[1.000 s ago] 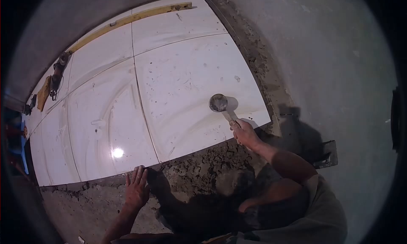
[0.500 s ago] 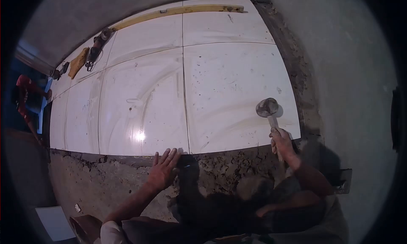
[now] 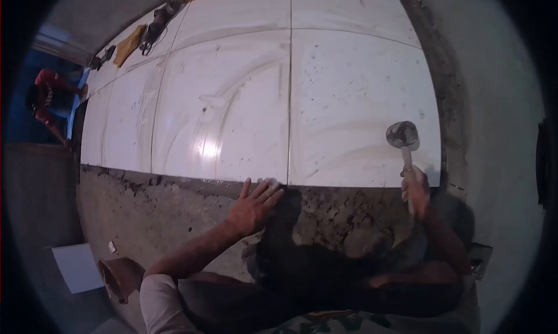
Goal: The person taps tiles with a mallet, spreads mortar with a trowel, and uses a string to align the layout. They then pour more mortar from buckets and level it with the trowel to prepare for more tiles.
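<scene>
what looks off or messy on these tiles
The white tiles carry curved smears and dark specks, and the mortar bed along their near edge is rough and crumbly. No tile looks cracked or crooked.

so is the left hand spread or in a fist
Spread: the left hand lies palm down, fingers fanned, tips at the tile edge; the right hand grips a mallet.

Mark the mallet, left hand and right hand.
mallet [image 3: 403, 135]: head view, on its round head.
left hand [image 3: 254, 207]: head view, on the back of the hand.
right hand [image 3: 416, 187]: head view, on the knuckles.
</scene>
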`<state>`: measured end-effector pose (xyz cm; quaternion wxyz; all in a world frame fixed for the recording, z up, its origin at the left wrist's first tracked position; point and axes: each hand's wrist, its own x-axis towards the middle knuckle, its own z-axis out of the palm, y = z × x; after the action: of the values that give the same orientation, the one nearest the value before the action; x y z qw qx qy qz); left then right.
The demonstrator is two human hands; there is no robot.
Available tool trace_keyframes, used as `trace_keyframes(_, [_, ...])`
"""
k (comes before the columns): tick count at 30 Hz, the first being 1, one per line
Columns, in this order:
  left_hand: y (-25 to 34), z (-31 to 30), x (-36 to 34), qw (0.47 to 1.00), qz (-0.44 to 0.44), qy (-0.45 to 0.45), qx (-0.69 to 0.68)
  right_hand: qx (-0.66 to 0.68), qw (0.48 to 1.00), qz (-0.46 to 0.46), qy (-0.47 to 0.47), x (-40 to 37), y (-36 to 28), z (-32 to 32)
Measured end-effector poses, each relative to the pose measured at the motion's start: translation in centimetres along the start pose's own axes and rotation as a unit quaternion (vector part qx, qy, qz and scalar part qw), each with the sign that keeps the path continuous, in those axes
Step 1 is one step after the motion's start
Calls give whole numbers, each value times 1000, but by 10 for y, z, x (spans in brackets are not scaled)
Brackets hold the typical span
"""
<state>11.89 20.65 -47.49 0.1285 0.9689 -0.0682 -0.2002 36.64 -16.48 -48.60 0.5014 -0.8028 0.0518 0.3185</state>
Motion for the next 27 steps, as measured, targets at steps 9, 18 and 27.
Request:
trace_keyframes(9, [-31,-2,-5,987,-145,71,1,2,1000,-15,-11,2,-1,5])
trace_keyframes(18, [-47,6,-40,969,-221,91,-58,-100,992,-79,-24,7,11,4])
trace_keyframes(27, [34,3,-122,854,-344,97,-377,-405,902,-139,-50,-74,-61,27])
